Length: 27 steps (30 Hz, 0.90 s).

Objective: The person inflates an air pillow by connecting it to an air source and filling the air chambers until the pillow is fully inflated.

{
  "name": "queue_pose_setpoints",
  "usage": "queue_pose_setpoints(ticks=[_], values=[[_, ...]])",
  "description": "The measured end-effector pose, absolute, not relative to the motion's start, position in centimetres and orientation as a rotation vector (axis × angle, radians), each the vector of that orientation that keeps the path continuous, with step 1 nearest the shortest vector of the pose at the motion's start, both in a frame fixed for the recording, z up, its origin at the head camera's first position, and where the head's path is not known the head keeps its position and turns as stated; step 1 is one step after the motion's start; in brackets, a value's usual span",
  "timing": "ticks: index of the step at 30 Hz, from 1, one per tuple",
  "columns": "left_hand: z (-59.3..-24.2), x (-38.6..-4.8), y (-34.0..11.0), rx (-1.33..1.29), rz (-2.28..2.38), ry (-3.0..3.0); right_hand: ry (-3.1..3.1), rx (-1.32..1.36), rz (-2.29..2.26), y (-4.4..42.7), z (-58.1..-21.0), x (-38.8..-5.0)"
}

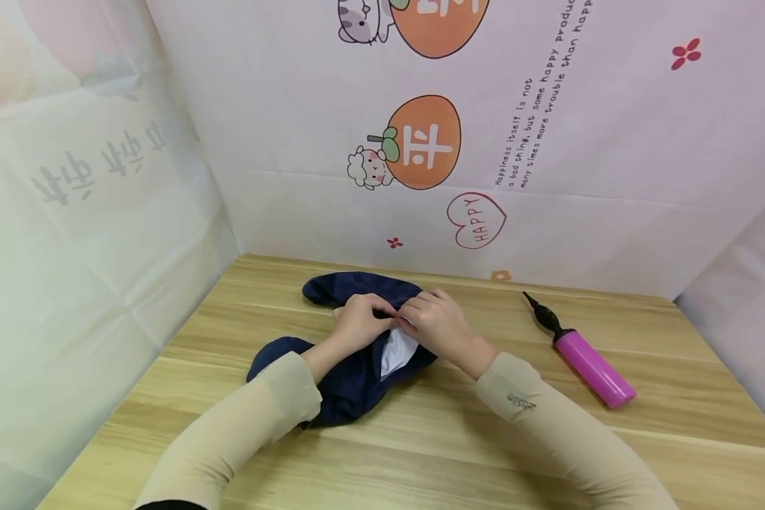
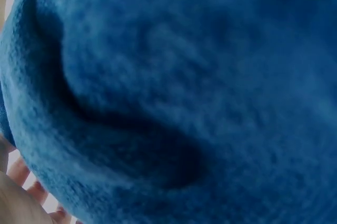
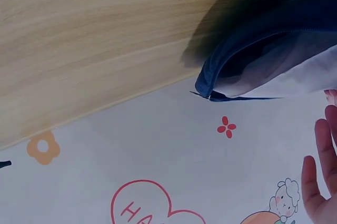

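Note:
A navy plush neck pillow (image 1: 350,386), curved like a U, lies on the table with both rounded ends toward the left. Its seam gapes on the right side and shows a smooth white layer (image 1: 398,352) inside. The left hand (image 1: 358,322) and right hand (image 1: 438,326) meet at that opening, each pinching fabric at the edge between thumb and fingers. What exactly lies between the fingertips is too small to tell. Blue plush fills the left wrist view, with left-hand fingers (image 2: 26,197) beside it. In the right wrist view, a zipper-like edge (image 3: 210,84) borders the opening.
A hand pump (image 1: 593,368) with a pink barrel and black nozzle lies on the wooden table (image 1: 433,453), right of the right hand. A printed white cloth wall (image 1: 331,212) rises behind the table's back edge, and pale cloth (image 1: 89,283) hangs on the left.

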State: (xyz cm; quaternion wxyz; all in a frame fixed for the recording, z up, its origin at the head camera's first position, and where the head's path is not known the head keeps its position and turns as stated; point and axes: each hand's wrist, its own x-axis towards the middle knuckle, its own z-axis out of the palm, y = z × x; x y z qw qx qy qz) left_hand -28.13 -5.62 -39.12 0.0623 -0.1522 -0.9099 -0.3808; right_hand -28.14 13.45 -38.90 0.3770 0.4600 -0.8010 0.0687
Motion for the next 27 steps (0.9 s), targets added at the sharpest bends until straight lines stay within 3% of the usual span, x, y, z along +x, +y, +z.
queue_pose_setpoints(ticks=[15, 20, 27], values=[[-38.88, -27.98, -5.6, -0.489, -1.073, -2.723, -2.066, 1.187, 0.402, 13.31, -39.53, -29.04], [-39.04, -27.86, -5.73, -0.522, -1.055, -2.696, -2.212, 1.088, 0.722, 13.57, -39.54, -28.85], [-39.16, -27.85, -6.28, -0.578, -1.169, -2.649, -2.491, 0.74, 1.422, 13.91, -38.85, -29.1]])
